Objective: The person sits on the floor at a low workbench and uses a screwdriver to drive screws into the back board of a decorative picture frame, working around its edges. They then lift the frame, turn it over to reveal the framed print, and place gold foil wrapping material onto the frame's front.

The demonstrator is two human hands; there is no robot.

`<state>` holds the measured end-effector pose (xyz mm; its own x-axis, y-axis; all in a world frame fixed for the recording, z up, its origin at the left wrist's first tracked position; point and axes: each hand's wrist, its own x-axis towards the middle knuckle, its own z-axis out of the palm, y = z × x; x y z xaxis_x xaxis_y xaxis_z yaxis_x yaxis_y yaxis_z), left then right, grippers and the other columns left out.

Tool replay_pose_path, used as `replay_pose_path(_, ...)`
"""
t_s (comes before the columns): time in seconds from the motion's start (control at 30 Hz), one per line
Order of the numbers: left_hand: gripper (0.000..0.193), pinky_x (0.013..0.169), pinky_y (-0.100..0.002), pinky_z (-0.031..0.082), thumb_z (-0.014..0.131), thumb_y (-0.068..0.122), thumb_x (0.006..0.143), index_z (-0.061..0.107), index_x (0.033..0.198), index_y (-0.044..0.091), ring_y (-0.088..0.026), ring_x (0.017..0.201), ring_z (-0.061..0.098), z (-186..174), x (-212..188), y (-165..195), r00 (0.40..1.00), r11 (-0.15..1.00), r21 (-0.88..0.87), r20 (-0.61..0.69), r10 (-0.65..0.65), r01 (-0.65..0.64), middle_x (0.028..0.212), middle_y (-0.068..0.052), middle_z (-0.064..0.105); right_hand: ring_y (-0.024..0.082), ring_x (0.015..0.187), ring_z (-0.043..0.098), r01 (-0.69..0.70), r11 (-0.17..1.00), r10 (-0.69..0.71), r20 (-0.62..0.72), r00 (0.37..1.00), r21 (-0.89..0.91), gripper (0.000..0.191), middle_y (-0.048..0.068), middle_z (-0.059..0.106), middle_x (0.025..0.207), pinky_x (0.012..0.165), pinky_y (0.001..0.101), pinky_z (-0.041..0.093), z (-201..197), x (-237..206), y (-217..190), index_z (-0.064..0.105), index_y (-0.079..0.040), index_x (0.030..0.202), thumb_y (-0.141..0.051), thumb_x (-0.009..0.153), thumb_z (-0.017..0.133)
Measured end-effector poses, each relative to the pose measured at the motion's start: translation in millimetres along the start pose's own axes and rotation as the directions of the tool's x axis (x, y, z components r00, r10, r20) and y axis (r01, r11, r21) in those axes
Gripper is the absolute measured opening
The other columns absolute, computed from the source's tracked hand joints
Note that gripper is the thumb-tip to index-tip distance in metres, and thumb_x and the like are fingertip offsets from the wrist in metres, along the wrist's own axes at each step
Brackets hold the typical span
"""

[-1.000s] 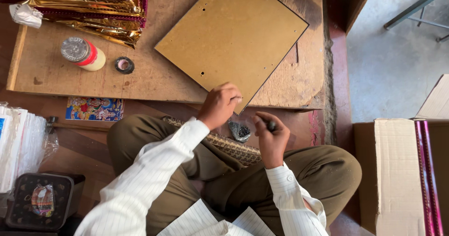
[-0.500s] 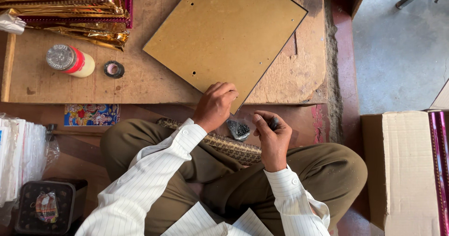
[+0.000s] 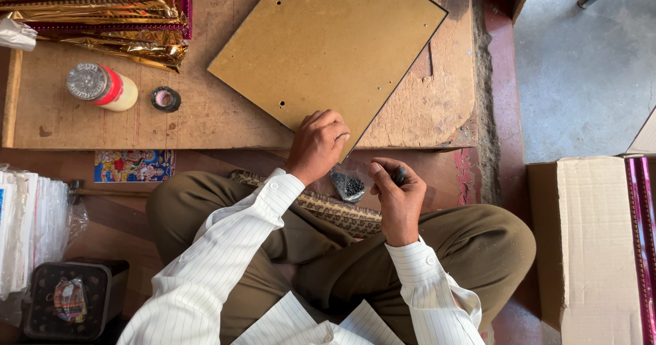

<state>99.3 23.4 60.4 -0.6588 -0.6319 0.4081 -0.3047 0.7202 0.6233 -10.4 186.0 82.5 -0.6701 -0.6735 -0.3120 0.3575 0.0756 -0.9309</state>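
Observation:
A brown hardboard panel (image 3: 328, 44) with small holes lies tilted on a low wooden work board (image 3: 225, 123). My left hand (image 3: 318, 143) rests with curled fingers on the panel's near corner. My right hand (image 3: 395, 188) is held just right of it, above my lap, fingers pinched on something small and dark that I cannot make out. Between the hands lies a small clear bag of dark nails (image 3: 348, 186). I sit cross-legged in brown trousers and a striped white shirt.
On the board's left are a glue bottle (image 3: 102, 87) lying on its side, a small tape roll (image 3: 165, 99) and a stack of gold and magenta frames (image 3: 96, 10). A cardboard box (image 3: 588, 242) stands at right. A colourful picture (image 3: 133, 165), plastic-wrapped sheets (image 3: 31, 229) and a dark tray (image 3: 72, 297) lie at left.
My left hand has stayed on the panel's near corner. My right hand has lifted slightly and its fingers have closed on a small dark item. The view has shifted.

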Motion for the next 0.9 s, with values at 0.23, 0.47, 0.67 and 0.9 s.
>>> replay_pose_path(0.23, 0.006, 0.084, -0.038, 0.053, 0.077, 0.001, 0.079, 0.074, 0.082, 0.005, -0.025, 0.092, 0.067, -0.1, -1.0, -8.0, 0.992, 0.975, -0.181, 0.035, -0.121, 0.126, 0.092, -0.006, 0.069, 0.008, 0.068, 0.057, 0.014, 0.999, -0.015, -0.017, 1.000, -0.042, 0.026, 0.003, 0.068, 0.085, 0.054, 0.0225, 0.040, -1.7, 1.6, 5.0, 0.071, 0.003, 0.116, -0.010, 0.094, 0.074)
replay_pose_path(0.47, 0.010, 0.082, -0.037, 0.055, 0.077, -0.003, 0.078, 0.075, 0.085, 0.004, -0.026, 0.094, 0.068, 2.2, -5.1, -10.8, 0.991, 0.965, -0.228, 0.027, -0.129, 0.132, 0.094, -0.007, 0.070, 0.010, 0.084, 0.066, -0.005, 0.992, 0.006, -0.008, 1.000, 0.127, 0.033, 0.005, 0.069, 0.100, 0.069, 0.0248, 0.048, -6.2, 12.9, 12.7, 0.065, 0.002, 0.127, -0.014, 0.098, 0.067)
replay_pose_path(0.67, 0.008, 0.084, -0.037, 0.055, 0.074, -0.004, 0.085, 0.074, 0.090, 0.002, -0.027, 0.096, 0.069, 3.1, -3.7, -11.9, 0.989, 0.953, -0.266, -0.004, -0.150, 0.144, 0.101, -0.008, 0.070, 0.013, 0.074, 0.066, -0.041, 0.990, 0.043, -0.007, 0.999, 0.132, 0.025, 0.005, 0.071, 0.090, 0.062, 0.0262, 0.048, -12.0, 16.0, 15.6, 0.068, 0.003, 0.116, -0.011, 0.096, 0.067)
replay_pose_path(0.9, 0.009, 0.082, -0.039, 0.056, 0.076, -0.004, 0.077, 0.071, 0.084, 0.001, -0.029, 0.095, 0.069, 0.5, 4.3, -10.5, 0.976, 0.944, -0.250, 0.035, -0.215, 0.217, 0.103, -0.009, 0.069, 0.010, 0.070, 0.060, 0.169, 0.910, -0.182, 0.002, 0.983, -0.379, 0.015, 0.003, 0.071, 0.080, 0.063, 0.0266, 0.051, 14.1, 50.2, 5.4, 0.078, 0.003, 0.097, -0.009, 0.089, 0.076)
